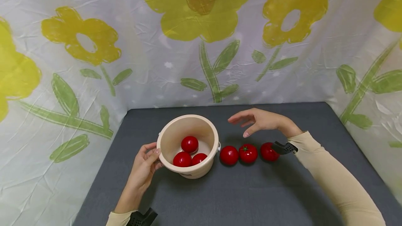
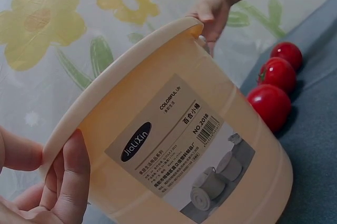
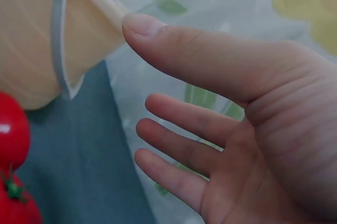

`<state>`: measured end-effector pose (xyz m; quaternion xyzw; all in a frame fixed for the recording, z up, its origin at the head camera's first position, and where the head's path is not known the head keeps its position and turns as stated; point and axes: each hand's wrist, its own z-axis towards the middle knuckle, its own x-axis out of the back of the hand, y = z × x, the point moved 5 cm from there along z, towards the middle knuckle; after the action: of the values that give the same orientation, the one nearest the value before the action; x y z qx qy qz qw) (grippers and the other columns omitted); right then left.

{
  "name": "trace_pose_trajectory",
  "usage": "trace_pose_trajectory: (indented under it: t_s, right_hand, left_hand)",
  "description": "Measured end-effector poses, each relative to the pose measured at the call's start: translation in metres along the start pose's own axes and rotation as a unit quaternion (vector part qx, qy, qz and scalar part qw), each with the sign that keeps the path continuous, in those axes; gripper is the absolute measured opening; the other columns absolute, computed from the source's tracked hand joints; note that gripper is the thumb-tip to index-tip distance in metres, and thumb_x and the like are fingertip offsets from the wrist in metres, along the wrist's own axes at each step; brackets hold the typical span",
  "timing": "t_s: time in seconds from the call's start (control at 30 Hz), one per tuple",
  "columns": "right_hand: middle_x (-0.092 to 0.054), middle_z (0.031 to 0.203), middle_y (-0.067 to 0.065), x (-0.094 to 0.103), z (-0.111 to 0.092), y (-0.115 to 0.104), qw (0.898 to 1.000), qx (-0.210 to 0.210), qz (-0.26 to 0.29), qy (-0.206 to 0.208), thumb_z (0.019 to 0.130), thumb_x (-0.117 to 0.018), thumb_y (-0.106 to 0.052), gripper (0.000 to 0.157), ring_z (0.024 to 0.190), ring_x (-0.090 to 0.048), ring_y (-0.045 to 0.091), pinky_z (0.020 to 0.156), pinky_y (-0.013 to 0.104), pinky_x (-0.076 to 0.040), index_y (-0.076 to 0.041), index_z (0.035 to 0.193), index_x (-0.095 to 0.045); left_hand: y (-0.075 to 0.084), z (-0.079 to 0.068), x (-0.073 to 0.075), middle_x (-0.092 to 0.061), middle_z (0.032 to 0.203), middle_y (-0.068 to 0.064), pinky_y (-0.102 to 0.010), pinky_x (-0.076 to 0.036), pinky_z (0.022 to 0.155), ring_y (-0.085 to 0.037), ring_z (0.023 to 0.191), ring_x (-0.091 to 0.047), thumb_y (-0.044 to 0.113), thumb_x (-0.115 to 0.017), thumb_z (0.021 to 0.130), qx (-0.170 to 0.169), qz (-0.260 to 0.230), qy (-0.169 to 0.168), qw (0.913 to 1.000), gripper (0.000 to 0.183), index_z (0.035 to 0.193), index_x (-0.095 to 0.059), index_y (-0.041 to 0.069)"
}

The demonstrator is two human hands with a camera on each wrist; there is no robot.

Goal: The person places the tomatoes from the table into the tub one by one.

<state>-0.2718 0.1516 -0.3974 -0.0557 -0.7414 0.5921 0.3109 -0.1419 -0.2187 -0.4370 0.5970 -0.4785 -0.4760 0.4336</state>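
Observation:
A cream plastic bucket [image 1: 201, 170] stands on the dark table, with three red tomatoes inside, one tomato [image 1: 190, 144] behind the other two. My left hand [image 1: 145, 166] pinches the bucket's left rim, thumb on one side and fingers on the other; the left wrist view shows this grip beside the printed label [image 2: 181, 147]. My right hand [image 1: 262, 120] hovers right of the bucket with nothing in it, fingers loosely extended and spread. Below it a row of tomatoes sits on the table: a near tomato [image 1: 229, 155], a middle tomato [image 1: 248, 153] with a green stem, and a right tomato [image 1: 269, 151].
The grey-black cloth-covered table [image 1: 226, 198] ends at the back against a white curtain [image 1: 150, 69] printed with yellow flowers. The bucket's pale handle [image 3: 59, 39] hangs down its side in the right wrist view. A black wrist camera [image 1: 284, 147] overlaps the right tomato.

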Motion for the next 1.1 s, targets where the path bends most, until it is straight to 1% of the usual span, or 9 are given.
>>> trace_pose_trajectory:
  t_s: [0.03, 0.17, 0.27, 0.4, 0.47, 0.6, 0.8, 0.9, 1.1]
  right_hand:
    - [-0.046, 0.152, 0.016, -0.001, -0.002, 0.005, 1.000, -0.004, 0.001, 0.001, 0.083, -0.079, -0.019, 0.070, 0.140, -0.044, 0.037, 0.113, 0.058, -0.038, -0.009, 0.145, -0.047]
    - [-0.046, 0.152, 0.017, -0.007, -0.009, 0.022, 1.000, -0.021, 0.001, 0.003, 0.084, -0.079, -0.019, 0.069, 0.141, -0.042, 0.038, 0.112, 0.059, -0.038, -0.009, 0.145, -0.047]
    - [-0.046, 0.151, 0.019, -0.013, -0.013, 0.035, 1.000, -0.030, 0.002, 0.001, 0.084, -0.077, -0.014, 0.068, 0.140, -0.042, 0.040, 0.111, 0.059, -0.039, -0.005, 0.145, -0.046]
    - [-0.046, 0.150, 0.025, -0.021, -0.017, 0.051, 0.999, -0.040, 0.008, -0.003, 0.085, -0.075, -0.006, 0.066, 0.138, -0.042, 0.047, 0.111, 0.060, -0.040, 0.001, 0.144, -0.045]
    - [-0.045, 0.149, 0.027, -0.024, -0.019, 0.058, 0.999, -0.046, 0.007, -0.007, 0.085, -0.075, -0.006, 0.065, 0.137, -0.042, 0.049, 0.111, 0.061, -0.039, 0.002, 0.143, -0.045]
    - [-0.045, 0.148, 0.029, -0.029, -0.021, 0.066, 0.998, -0.054, 0.001, -0.021, 0.086, -0.075, -0.010, 0.065, 0.135, -0.043, 0.050, 0.110, 0.061, -0.039, 0.002, 0.143, -0.045]
    - [-0.044, 0.150, 0.026, -0.034, -0.021, 0.072, 0.997, -0.065, 0.006, -0.040, 0.084, -0.078, -0.014, 0.072, 0.137, -0.043, 0.047, 0.111, 0.061, -0.038, 0.004, 0.144, -0.043]
    - [-0.046, 0.150, 0.024, -0.035, -0.021, 0.075, 0.996, -0.074, -0.004, -0.042, 0.083, -0.079, -0.016, 0.072, 0.137, -0.044, 0.044, 0.111, 0.058, -0.041, 0.002, 0.144, -0.044]
    - [-0.051, 0.148, 0.018, -0.039, -0.023, 0.083, 0.993, -0.099, -0.030, -0.050, 0.082, -0.080, -0.018, 0.069, 0.136, -0.047, 0.039, 0.106, 0.042, -0.048, -0.004, 0.142, -0.049]
  left_hand:
    - [0.000, 0.000, 0.000, -0.069, 0.091, 0.008, -0.019, -0.056, 0.062, -0.004, 0.071, -0.063, 0.002, -0.052, 0.100, 0.000, -0.001, 0.000, 1.0000, 0.028, 0.122, -0.037, 0.010]
    - [-0.001, 0.000, 0.001, -0.069, 0.091, 0.008, -0.019, -0.056, 0.062, -0.004, 0.071, -0.063, 0.002, -0.051, 0.100, 0.000, -0.001, 0.001, 1.0000, 0.027, 0.121, -0.037, 0.010]
    - [-0.001, 0.000, 0.001, -0.069, 0.091, 0.010, -0.019, -0.056, 0.063, -0.004, 0.071, -0.063, 0.000, -0.049, 0.100, 0.003, 0.002, 0.004, 1.0000, 0.027, 0.122, -0.037, 0.010]
    - [-0.002, -0.001, 0.001, -0.069, 0.091, 0.011, -0.019, -0.057, 0.063, -0.004, 0.071, -0.064, 0.000, -0.048, 0.100, 0.005, 0.006, 0.005, 1.0000, 0.027, 0.122, -0.037, 0.010]
    - [-0.002, -0.001, 0.001, -0.070, 0.092, 0.010, -0.019, -0.057, 0.063, -0.004, 0.071, -0.064, 0.000, -0.048, 0.100, 0.005, 0.006, 0.006, 1.0000, 0.027, 0.122, -0.037, 0.010]
    - [-0.002, 0.000, 0.002, -0.071, 0.094, 0.009, -0.019, -0.057, 0.062, -0.004, 0.072, -0.064, 0.000, -0.049, 0.100, 0.005, 0.007, 0.008, 0.9999, 0.026, 0.121, -0.037, 0.011]
    - [-0.002, 0.001, 0.002, -0.071, 0.092, 0.009, -0.019, -0.057, 0.063, -0.004, 0.071, -0.064, 0.001, -0.049, 0.100, 0.007, 0.010, 0.008, 0.9999, 0.026, 0.121, -0.038, 0.011]
    - [-0.001, 0.000, 0.001, -0.070, 0.091, 0.008, -0.019, -0.057, 0.063, -0.004, 0.071, -0.063, 0.003, -0.051, 0.100, 0.004, 0.009, 0.005, 0.9999, 0.028, 0.122, -0.037, 0.010]
    - [0.000, 0.000, 0.000, -0.070, 0.092, 0.007, -0.019, -0.057, 0.063, -0.005, 0.071, -0.063, 0.005, -0.054, 0.099, 0.004, 0.008, 0.004, 1.0000, 0.030, 0.123, -0.036, 0.009]
